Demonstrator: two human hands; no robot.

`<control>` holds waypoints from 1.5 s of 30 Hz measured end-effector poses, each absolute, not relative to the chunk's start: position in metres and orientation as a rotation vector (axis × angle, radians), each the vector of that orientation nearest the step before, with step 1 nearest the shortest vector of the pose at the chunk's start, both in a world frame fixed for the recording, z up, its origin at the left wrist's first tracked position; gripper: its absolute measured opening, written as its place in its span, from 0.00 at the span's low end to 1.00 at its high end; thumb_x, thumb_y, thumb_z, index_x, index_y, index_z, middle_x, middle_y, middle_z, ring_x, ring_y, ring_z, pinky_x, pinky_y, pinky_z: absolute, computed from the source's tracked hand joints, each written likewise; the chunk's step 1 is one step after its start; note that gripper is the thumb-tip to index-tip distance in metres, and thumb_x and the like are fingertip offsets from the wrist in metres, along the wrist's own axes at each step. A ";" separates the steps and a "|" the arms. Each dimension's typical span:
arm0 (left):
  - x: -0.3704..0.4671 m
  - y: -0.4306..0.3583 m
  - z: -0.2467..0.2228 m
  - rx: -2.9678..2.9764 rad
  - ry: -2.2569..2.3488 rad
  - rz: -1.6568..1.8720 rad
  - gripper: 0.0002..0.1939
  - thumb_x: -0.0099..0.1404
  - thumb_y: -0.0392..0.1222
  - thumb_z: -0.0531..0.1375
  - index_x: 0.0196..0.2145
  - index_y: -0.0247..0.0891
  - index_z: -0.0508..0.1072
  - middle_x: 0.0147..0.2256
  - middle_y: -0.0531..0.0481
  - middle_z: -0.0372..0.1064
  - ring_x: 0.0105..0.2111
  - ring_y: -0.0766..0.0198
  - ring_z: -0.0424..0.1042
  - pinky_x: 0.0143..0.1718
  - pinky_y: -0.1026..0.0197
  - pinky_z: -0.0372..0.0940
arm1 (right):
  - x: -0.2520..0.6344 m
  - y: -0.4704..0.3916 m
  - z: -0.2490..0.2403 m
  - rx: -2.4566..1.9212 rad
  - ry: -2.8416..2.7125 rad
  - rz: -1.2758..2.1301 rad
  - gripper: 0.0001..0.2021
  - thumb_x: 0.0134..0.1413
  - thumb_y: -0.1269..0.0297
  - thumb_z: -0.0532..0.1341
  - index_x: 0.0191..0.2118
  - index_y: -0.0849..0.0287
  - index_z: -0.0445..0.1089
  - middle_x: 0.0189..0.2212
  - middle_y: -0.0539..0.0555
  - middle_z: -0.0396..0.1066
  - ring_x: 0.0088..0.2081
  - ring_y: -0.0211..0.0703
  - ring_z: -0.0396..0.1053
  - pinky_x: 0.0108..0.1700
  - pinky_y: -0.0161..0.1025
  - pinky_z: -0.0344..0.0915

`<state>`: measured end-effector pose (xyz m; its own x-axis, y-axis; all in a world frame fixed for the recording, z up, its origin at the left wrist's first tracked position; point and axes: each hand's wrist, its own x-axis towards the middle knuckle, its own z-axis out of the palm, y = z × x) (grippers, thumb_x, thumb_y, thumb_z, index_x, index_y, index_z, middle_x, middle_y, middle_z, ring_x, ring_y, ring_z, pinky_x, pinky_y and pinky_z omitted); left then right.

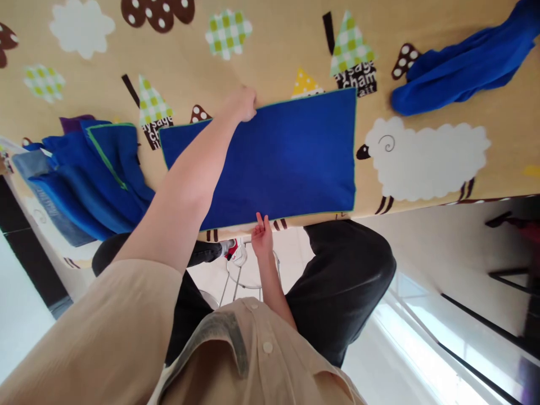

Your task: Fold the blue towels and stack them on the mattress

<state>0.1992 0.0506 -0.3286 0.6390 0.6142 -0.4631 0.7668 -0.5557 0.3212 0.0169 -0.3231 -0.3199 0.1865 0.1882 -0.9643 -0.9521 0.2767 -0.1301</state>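
Note:
A blue cloth with green stitched edges (291, 157) lies flat as a long rectangle along the near side of the table. My left hand (246, 104) reaches across it, its fingers closed at the far edge; the fingertips are mostly hidden. At the near edge, my right hand (262, 236) is palm up. Two of its fingers are stretched out and touch the cloth's border, while the others are loosely curled. My left forearm covers part of the cloth's left side.
A heap of blue cloths (90, 174) lies at the left by the table's edge. Another bunched blue cloth (459, 67) lies at the far right. A beige tablecloth with sheep and tree prints (270, 50) covers the table. Below it are my knees and a stool (236, 281).

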 end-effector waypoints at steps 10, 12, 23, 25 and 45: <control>0.204 0.032 -0.304 1.987 1.292 -0.434 0.17 0.75 0.39 0.66 0.31 0.46 0.63 0.15 0.63 0.56 0.20 0.68 0.67 0.29 0.57 0.66 | 0.025 -0.324 -0.311 -0.843 1.094 1.009 0.13 0.76 0.66 0.56 0.38 0.56 0.75 0.50 0.51 0.82 0.17 0.22 0.61 0.19 0.18 0.66; 0.203 0.031 -0.304 1.884 1.330 -0.318 0.18 0.74 0.37 0.67 0.32 0.46 0.61 0.16 0.64 0.56 0.20 0.69 0.67 0.31 0.57 0.67 | 0.025 -0.325 -0.309 -0.868 1.098 0.997 0.14 0.76 0.67 0.56 0.37 0.56 0.76 0.50 0.51 0.83 0.18 0.22 0.63 0.20 0.18 0.67; 0.200 0.034 -0.319 1.800 1.359 0.044 0.21 0.66 0.23 0.69 0.33 0.42 0.60 0.23 0.65 0.58 0.22 0.72 0.69 0.35 0.60 0.67 | 0.016 -0.335 -0.303 -0.928 1.122 0.973 0.11 0.74 0.68 0.59 0.37 0.57 0.75 0.55 0.55 0.80 0.24 0.25 0.72 0.28 0.22 0.74; 0.200 0.033 -0.316 1.774 1.347 0.092 0.22 0.66 0.23 0.68 0.32 0.41 0.60 0.23 0.63 0.62 0.25 0.73 0.72 0.36 0.60 0.66 | 0.017 -0.336 -0.298 -0.906 1.135 0.970 0.11 0.74 0.68 0.59 0.37 0.57 0.76 0.53 0.54 0.82 0.25 0.25 0.73 0.28 0.22 0.74; 0.160 0.031 -0.168 1.801 1.330 0.372 0.08 0.74 0.29 0.60 0.40 0.37 0.64 0.33 0.54 0.68 0.19 0.72 0.69 0.40 0.45 0.80 | 0.055 -0.364 -0.202 -1.186 0.617 0.785 0.09 0.60 0.59 0.72 0.37 0.57 0.75 0.38 0.53 0.83 0.32 0.35 0.78 0.38 0.32 0.76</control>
<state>0.1598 0.0315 -0.1675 0.3914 0.8897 -0.2352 0.6387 -0.0786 0.7654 0.0550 -0.3642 -0.2018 0.5936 0.2082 -0.7774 -0.8046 0.1758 -0.5672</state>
